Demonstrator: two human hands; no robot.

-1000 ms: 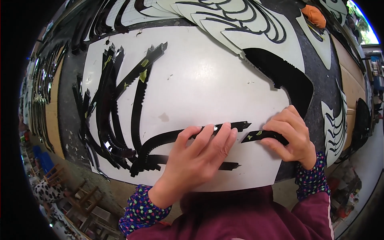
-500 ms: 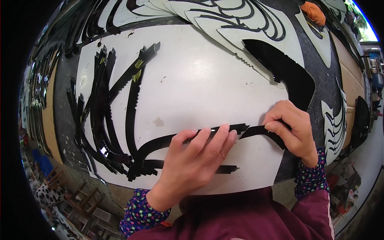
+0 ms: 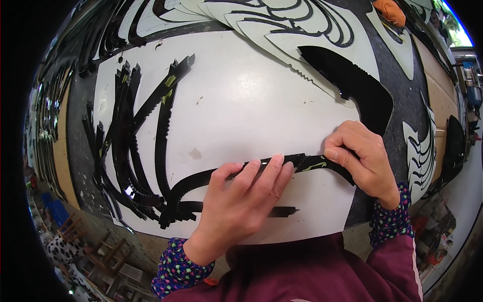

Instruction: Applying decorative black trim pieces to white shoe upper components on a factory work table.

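Observation:
Across the white board (image 3: 226,110) runs a curved black strip (image 3: 196,178) with a notched edge. My left hand (image 3: 246,194) lies over it, fingers stretched out and fingertips pressing it down; the thumb is hidden. To the right, a second black piece (image 3: 314,163) with yellow-green marks meets the strip's end. My right hand (image 3: 362,158) is closed, pinching this piece between thumb and curled fingers. Behind that hand lies a wide, bent black piece (image 3: 370,90) with a toothed edge. Another black strip (image 3: 284,212) lies partly under my left hand.
Several black notched strips (image 3: 126,131) are piled at the left of the board. White curved sheets with black edging (image 3: 282,30) overlap at the far side. More white cut pieces (image 3: 421,156) lie at the right, near brown cardboard (image 3: 435,75). An orange cloth-like thing (image 3: 390,12) sits far right.
Yellow-green marks now show on the piece between my hands, where plain black showed before. My right hand has shifted slightly left and up. The left hand has barely moved.

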